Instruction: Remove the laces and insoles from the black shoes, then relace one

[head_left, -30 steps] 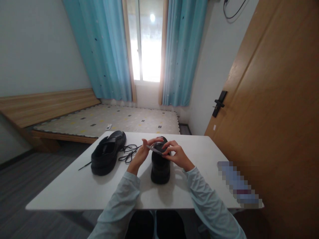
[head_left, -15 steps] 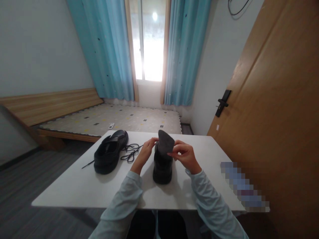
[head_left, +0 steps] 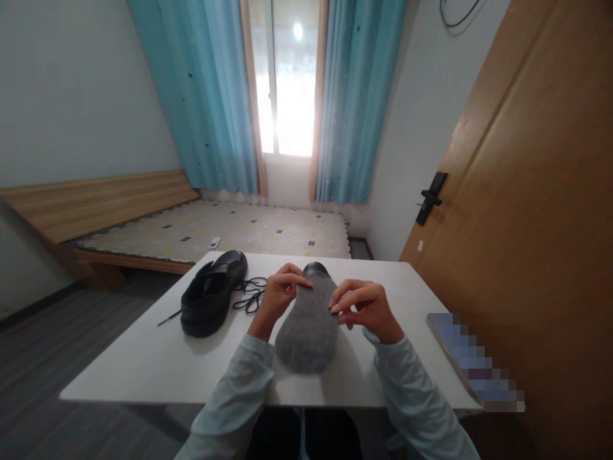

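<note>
Where both hands pinch it, insole [head_left: 306, 326] over hidden shoe.

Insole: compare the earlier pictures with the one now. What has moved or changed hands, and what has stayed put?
The grey insole has swung from edge-on, through upright, to lying flat toward the camera, covering most of the near shoe. The left hand and right hand still pinch its far end from either side; nothing was let go. The other shoe, the laces and the table stayed as they were.
</note>
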`<state>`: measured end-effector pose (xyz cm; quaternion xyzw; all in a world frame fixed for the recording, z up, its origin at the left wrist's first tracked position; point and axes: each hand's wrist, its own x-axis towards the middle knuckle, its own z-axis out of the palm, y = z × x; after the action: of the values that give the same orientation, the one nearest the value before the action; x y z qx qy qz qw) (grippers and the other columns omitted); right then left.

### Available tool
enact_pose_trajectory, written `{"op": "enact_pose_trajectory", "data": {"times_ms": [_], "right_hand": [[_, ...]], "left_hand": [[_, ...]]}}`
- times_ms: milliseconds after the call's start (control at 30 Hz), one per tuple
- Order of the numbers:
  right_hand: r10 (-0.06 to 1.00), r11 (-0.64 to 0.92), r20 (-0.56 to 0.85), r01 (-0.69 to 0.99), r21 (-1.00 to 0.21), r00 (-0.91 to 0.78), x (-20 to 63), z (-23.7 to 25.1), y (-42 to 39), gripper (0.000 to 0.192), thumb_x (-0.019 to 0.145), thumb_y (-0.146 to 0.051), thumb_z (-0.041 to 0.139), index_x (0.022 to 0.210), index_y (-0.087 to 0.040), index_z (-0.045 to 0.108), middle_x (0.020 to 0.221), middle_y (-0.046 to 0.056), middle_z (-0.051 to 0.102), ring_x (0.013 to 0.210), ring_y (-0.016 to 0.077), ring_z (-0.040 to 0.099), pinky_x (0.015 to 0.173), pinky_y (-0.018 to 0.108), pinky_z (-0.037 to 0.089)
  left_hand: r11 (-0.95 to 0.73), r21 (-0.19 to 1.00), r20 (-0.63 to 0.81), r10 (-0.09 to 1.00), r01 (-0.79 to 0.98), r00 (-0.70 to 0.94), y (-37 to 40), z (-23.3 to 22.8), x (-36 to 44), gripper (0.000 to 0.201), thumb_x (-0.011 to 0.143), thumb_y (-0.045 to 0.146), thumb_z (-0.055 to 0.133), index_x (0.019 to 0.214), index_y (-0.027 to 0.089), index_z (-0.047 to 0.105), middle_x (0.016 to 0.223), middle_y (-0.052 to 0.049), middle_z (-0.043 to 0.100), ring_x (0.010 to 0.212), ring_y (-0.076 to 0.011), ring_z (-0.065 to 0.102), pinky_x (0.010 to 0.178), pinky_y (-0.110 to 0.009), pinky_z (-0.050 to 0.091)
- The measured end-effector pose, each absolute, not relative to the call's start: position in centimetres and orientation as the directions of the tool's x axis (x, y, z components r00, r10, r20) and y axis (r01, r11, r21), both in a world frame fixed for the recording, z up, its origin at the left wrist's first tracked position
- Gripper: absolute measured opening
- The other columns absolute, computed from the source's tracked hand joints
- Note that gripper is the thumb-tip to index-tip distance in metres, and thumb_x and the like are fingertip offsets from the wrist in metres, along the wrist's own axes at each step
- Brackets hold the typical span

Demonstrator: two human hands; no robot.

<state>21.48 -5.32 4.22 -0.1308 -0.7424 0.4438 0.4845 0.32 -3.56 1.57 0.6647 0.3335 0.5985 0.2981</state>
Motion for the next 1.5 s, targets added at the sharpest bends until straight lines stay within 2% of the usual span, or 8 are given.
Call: {"op": "enact_pose_trajectory", "data": {"times_ms": [200, 333, 533, 700, 900, 1133, 1300, 1500], "right_hand": [[0.776, 0.480, 0.548, -0.271, -0.835, -0.314, 20.8, 3.7, -4.1, 0.016, 0.067, -0.027, 0.077, 0.081, -0.021, 0.071, 0.088, 0.003, 0.062, 0.050, 0.0080, 0.057, 0.038, 0.020, 0.047], [0.924, 0.338, 0.368, -0.223, -0.914, -0.108, 20.1, 3.1, -2.8, 0.034, 0.071, -0.037, 0.071, 0.099, -0.022, 0.058, 0.089, 0.001, 0.056, 0.060, 0.0112, 0.060, 0.035, 0.019, 0.047], [0.931, 0.074, 0.136, -0.190, -0.979, -0.338, 20.0, 1.7, -1.9, 0.045, 0.071, -0.039, 0.069, 0.108, -0.021, 0.051, 0.082, 0.001, 0.062, 0.060, 0.0136, 0.060, 0.036, 0.022, 0.052], [0.944, 0.125, 0.174, -0.186, -0.975, -0.280, 19.9, 1.1, -1.4, 0.040, 0.066, -0.034, 0.072, 0.099, -0.017, 0.056, 0.083, 0.003, 0.064, 0.055, 0.0119, 0.059, 0.034, 0.022, 0.050], [0.969, 0.182, 0.209, -0.191, -0.965, -0.132, 20.4, 1.0, -0.7, 0.036, 0.065, -0.033, 0.072, 0.093, -0.017, 0.057, 0.081, 0.002, 0.063, 0.057, 0.0122, 0.058, 0.036, 0.022, 0.051], [0.977, 0.187, 0.204, -0.215, -0.959, -0.062, 20.5, 0.9, -0.4, 0.038, 0.068, -0.044, 0.070, 0.092, -0.018, 0.055, 0.074, 0.000, 0.061, 0.054, 0.0115, 0.059, 0.037, 0.021, 0.049], [0.981, 0.155, 0.175, -0.200, -0.967, -0.084, 20.2, 0.8, -0.3, 0.040, 0.078, -0.053, 0.053, 0.091, -0.016, 0.057, 0.066, 0.000, 0.060, 0.046, 0.0106, 0.057, 0.035, 0.019, 0.044], [0.959, 0.274, 0.264, 0.091, -0.958, -0.108, 19.8, -1.0, 0.5, 0.027, 0.073, -0.039, 0.057, 0.084, -0.015, 0.060, 0.068, 0.001, 0.060, 0.051, 0.0109, 0.055, 0.037, 0.019, 0.043]], "left_hand": [[-0.638, 0.769, 0.640, 0.768, 0.052, -0.038, -3.9, 1.5, 0.2, 0.013, 0.065, 0.027, 0.076, 0.076, 0.021, 0.075, 0.095, -0.008, 0.064, 0.090, -0.0192, 0.061, 0.080, -0.032, 0.051], [-0.660, 0.734, 0.673, 0.738, 0.159, -0.047, -3.3, 0.8, 0.3, 0.011, 0.070, 0.025, 0.072, 0.080, 0.022, 0.075, 0.101, -0.007, 0.064, 0.095, -0.0193, 0.062, 0.088, -0.036, 0.051], [-0.687, 0.659, 0.698, 0.710, 0.304, 0.092, -2.8, 0.2, 0.7, 0.015, 0.079, 0.019, 0.060, 0.084, 0.024, 0.074, 0.109, -0.006, 0.065, 0.101, -0.0186, 0.061, 0.094, -0.038, 0.048], [-0.577, 0.786, 0.583, 0.811, 0.221, 0.047, -2.9, 0.5, 0.9, 0.030, 0.087, 0.028, 0.049, 0.113, 0.021, 0.062, 0.114, -0.008, 0.064, 0.097, -0.0173, 0.064, 0.084, -0.032, 0.052], [-0.265, 0.957, 0.250, 0.960, 0.117, 0.124, -3.2, 1.0, 0.1, 0.039, 0.080, 0.045, 0.056, 0.102, 0.014, 0.061, 0.065, 0.000, 0.058, 0.050, -0.0090, 0.052, 0.041, -0.017, 0.038], [-0.199, 0.958, 0.144, 0.957, 0.208, 0.253, -3.6, 1.1, -0.1, 0.035, 0.069, 0.045, 0.068, 0.083, 0.013, 0.062, 0.056, 0.003, 0.056, 0.050, -0.0094, 0.051, 0.046, -0.019, 0.033], [-0.234, 0.940, 0.217, 0.971, 0.246, 0.095, -2.1, 0.3, -0.6, 0.038, 0.073, 0.047, 0.060, 0.089, 0.013, 0.064, 0.070, -0.003, 0.065, 0.064, -0.0156, 0.059, 0.056, -0.023, 0.042], [-0.236, 0.905, 0.278, 0.958, 0.354, -0.072, -0.5, -0.4, -1.9, 0.032, 0.078, 0.034, 0.047, 0.097, 0.014, 0.061, 0.084, -0.007, 0.068, 0.077, -0.0191, 0.061, 0.067, -0.028, 0.046]]}}
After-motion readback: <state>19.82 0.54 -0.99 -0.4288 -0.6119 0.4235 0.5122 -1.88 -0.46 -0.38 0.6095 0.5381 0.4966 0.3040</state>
